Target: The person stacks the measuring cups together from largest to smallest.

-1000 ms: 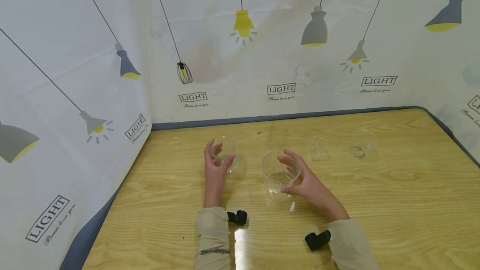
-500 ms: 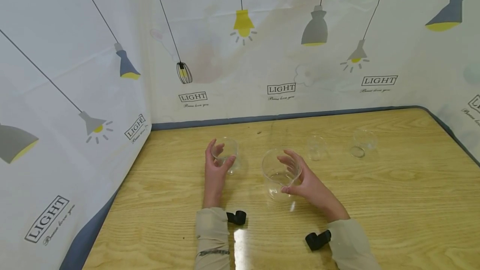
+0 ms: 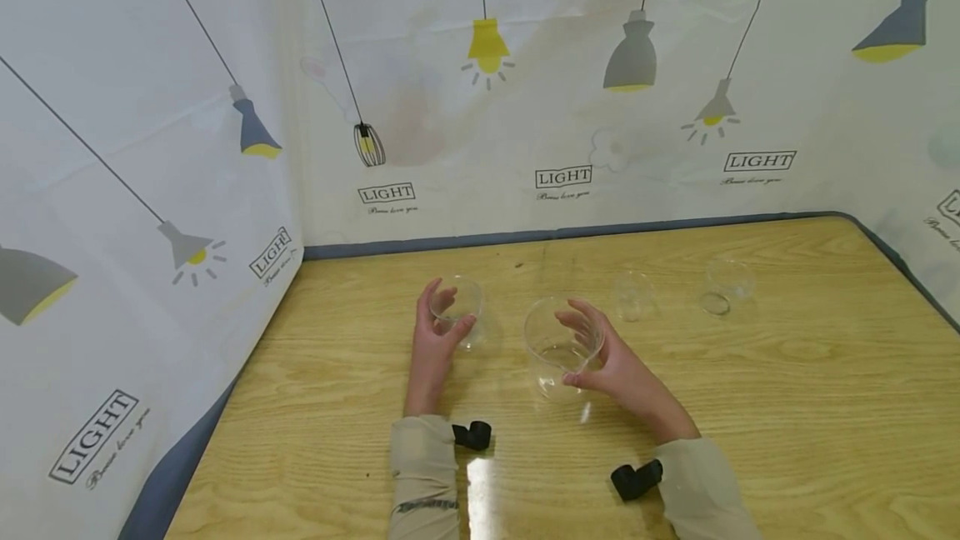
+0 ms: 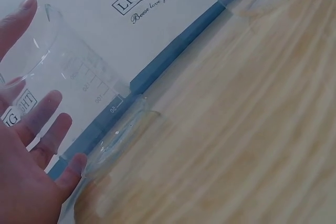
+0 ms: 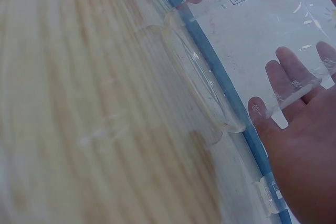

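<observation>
Because clear glass is brittle and slick, the smaller graduated beaker (image 3: 468, 298) and the larger graduated beaker (image 3: 546, 348) probably call for light, even pressure and level rims. The left hand (image 3: 433, 345) grips the smaller beaker round its side, fingers on the far left and thumb toward the near right; the right hand (image 3: 613, 365) grips the larger beaker from its right, fingers behind and thumb in front. A narrow gap separates the 2 walls, so any sideways move would best be slow, lest they knock. I cannot tell for certain whether the smaller beaker's base touches the table (image 3: 787, 407); if it does, a gentle slide seems safer than a tilt. The larger 1 seems to stand upright on the wood, and a steady hold there should suffice.

Both beakers lie between the 2 palms, each within its own hand's curve. Beyond the right hand, farther right, a slim glass vessel (image 3: 634, 297) and a wider glass vessel (image 3: 733, 280) stand apart from both grips.
</observation>
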{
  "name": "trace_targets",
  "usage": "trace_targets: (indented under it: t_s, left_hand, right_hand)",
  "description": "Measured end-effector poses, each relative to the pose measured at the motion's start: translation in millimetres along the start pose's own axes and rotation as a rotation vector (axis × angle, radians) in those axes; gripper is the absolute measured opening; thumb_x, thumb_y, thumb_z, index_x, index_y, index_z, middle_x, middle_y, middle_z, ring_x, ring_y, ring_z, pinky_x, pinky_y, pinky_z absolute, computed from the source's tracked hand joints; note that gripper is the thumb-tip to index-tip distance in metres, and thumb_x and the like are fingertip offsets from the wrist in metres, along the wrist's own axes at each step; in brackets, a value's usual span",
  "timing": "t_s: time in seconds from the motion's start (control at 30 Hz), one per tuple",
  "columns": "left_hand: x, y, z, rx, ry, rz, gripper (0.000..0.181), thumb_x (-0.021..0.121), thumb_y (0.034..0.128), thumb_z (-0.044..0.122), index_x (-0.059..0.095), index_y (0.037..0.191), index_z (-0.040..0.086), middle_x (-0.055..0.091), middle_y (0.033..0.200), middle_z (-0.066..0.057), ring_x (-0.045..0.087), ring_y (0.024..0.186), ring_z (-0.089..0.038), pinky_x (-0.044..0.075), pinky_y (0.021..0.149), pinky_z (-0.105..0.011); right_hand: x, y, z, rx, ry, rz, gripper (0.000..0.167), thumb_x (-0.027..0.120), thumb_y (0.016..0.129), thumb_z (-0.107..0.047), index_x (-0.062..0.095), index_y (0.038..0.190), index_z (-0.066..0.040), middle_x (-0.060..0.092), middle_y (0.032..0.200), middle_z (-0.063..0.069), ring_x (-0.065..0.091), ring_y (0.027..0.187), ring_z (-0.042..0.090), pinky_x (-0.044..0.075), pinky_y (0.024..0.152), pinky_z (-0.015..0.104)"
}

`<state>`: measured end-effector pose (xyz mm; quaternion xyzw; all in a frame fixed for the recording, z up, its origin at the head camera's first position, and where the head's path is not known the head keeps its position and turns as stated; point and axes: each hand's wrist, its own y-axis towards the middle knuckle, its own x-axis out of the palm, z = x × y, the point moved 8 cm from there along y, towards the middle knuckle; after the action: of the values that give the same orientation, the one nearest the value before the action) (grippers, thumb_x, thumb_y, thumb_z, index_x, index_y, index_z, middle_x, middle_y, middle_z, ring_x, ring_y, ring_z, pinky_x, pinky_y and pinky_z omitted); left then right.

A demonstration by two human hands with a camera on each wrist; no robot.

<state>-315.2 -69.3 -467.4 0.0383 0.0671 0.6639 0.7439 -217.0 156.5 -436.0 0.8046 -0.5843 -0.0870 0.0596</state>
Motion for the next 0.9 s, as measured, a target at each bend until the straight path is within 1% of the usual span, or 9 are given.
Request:
trace_targets:
  t_s: [0.13, 0.23, 0.33, 0.4, 0.5, 0.57, 0.8, 0.9]
  left_hand:
    - [2.6, -1.2, 2.9, -0.034, -0.022, -0.042, 0.075, 0.072, 0.0743, 0.028, 0.03, 0.136, 0.033, 0.043, 0.13, 0.002, 0.041, 0.117, -0.035, 0.041, 0.086, -0.04]
    - [4.6, -3.7, 9.2, -0.048, -0.023, -0.074, 0.074, 0.071, 0.0763, 0.024, 0.028, 0.137, 0.031, 0.042, 0.133, 0.0, 0.044, 0.113, -0.036, 0.042, 0.084, -0.039]
    - [6.1, -6.4, 17.2, -0.044, -0.002, -0.095, 0.075, 0.07, 0.0779, 0.022, 0.025, 0.139, 0.026, 0.039, 0.135, -0.005, 0.048, 0.108, -0.031, 0.043, 0.083, -0.038]
    - [6.6, -7.8, 20.5, -0.042, 0.011, -0.103, 0.074, 0.069, 0.0788, 0.02, 0.025, 0.139, 0.025, 0.038, 0.136, -0.008, 0.05, 0.105, -0.028, 0.043, 0.083, -0.038]
    - [6.7, -8.9, 21.6, -0.046, 0.024, -0.112, 0.072, 0.068, 0.0794, 0.019, 0.027, 0.137, 0.028, 0.039, 0.135, -0.006, 0.051, 0.104, -0.025, 0.043, 0.084, -0.038]
    - [6.6, -9.3, 21.3, -0.048, 0.03, -0.116, 0.071, 0.068, 0.0796, 0.018, 0.028, 0.136, 0.03, 0.04, 0.134, -0.005, 0.05, 0.104, -0.026, 0.042, 0.084, -0.039]
    - [7.5, -10.0, 21.3, -0.045, 0.034, -0.142, 0.075, 0.068, 0.0793, 0.017, 0.025, 0.14, 0.023, 0.04, 0.135, -0.007, 0.05, 0.104, -0.028, 0.041, 0.085, -0.039]
    - [8.6, -10.1, 21.7, -0.047, 0.036, -0.155, 0.077, 0.069, 0.0785, 0.02, 0.024, 0.14, 0.023, 0.04, 0.134, -0.006, 0.05, 0.104, -0.029, 0.041, 0.085, -0.038]
  right_hand:
    - [-0.2, 0.3, -0.7, -0.005, -0.002, -0.001, 0.088, 0.068, 0.076, -0.001, 0.013, 0.142, -0.022, 0.024, 0.142, 0.015, 0.017, 0.131, 0.029, 0.012, 0.103, 0.052]
    - [-0.4, 0.4, -0.6, -0.008, -0.004, -0.003, 0.088, 0.068, 0.077, -0.001, 0.012, 0.142, -0.023, 0.024, 0.142, 0.015, 0.017, 0.131, 0.029, 0.012, 0.103, 0.052]
    - [-0.7, 0.5, -0.7, -0.008, -0.006, -0.003, 0.088, 0.068, 0.077, -0.001, 0.013, 0.142, -0.023, 0.024, 0.142, 0.014, 0.017, 0.132, 0.028, 0.012, 0.103, 0.052]
    - [-1.0, 0.7, -0.3, -0.005, -0.005, -0.001, 0.089, 0.068, 0.076, -0.001, 0.013, 0.142, -0.023, 0.024, 0.142, 0.014, 0.017, 0.132, 0.028, 0.012, 0.103, 0.052]
    - [-1.0, 1.0, 0.0, -0.002, -0.005, -0.001, 0.089, 0.068, 0.076, -0.001, 0.013, 0.142, -0.023, 0.024, 0.143, 0.014, 0.017, 0.132, 0.028, 0.012, 0.103, 0.052]
    - [-0.8, 0.9, 0.4, 0.004, -0.002, -0.001, 0.089, 0.068, 0.076, -0.002, 0.013, 0.142, -0.023, 0.024, 0.143, 0.014, 0.017, 0.132, 0.028, 0.011, 0.103, 0.052]
    - [0.8, 0.4, -0.7, -0.001, 0.01, -0.007, 0.089, 0.068, 0.077, -0.001, 0.012, 0.142, -0.023, 0.023, 0.142, 0.015, 0.017, 0.132, 0.029, 0.011, 0.103, 0.053]
    - [1.1, 0.0, -1.5, 0.0, 0.011, -0.011, 0.088, 0.067, 0.077, -0.002, 0.012, 0.143, -0.023, 0.023, 0.143, 0.015, 0.016, 0.132, 0.028, 0.011, 0.103, 0.053]
